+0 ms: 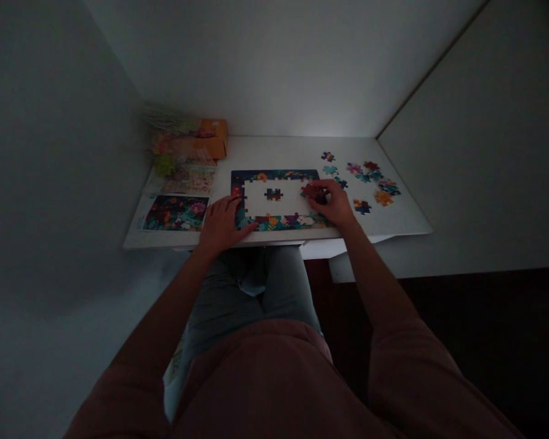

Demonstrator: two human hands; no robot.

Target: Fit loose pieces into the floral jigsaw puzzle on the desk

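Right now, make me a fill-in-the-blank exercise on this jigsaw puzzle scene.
A reddish jigsaw piece is touched by the ____ hand.
The ____ hand is nearer the printed picture.
Most loose pieces lie to the ____ of the puzzle border.
The cardboard box is colored ____.

Missing words: right; left; right; orange.

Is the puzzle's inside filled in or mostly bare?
Mostly bare: within the puzzle border, pale surface surrounds a small patterned patch, and the right hand holds a reddish piece toward the right side.
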